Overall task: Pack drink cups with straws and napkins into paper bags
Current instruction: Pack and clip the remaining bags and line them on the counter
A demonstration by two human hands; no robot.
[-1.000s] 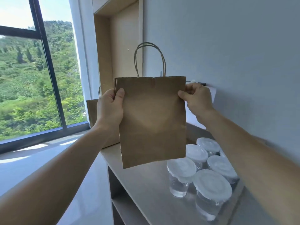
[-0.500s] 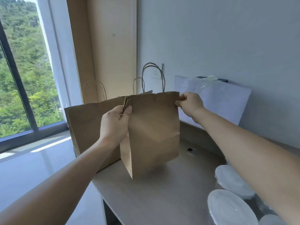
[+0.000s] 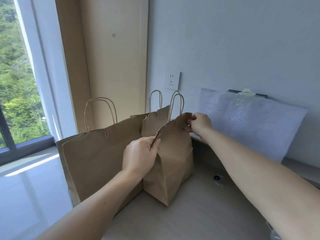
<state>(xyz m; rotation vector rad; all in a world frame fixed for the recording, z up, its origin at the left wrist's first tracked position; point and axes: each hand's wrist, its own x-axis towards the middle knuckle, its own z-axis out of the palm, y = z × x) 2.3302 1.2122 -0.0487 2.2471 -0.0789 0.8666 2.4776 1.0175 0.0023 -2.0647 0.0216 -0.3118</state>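
**Paper bag held open at its rim**

The small paper bag stands upright on the counter, touching the right flank of the large paper bag. The left hand pinches its near rim corner and the right hand its far corner, fingers curled on the paper. This opposed grip presumably spreads the mouth for loading, and the large bag likely steadies it. No cups, straws or napkins are clearly visible.

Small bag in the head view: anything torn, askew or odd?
No tear shows. The small bag stands on the counter, its rim slanting down toward the left hand; the right hand pinches the higher corner. Creased, nothing else odd.
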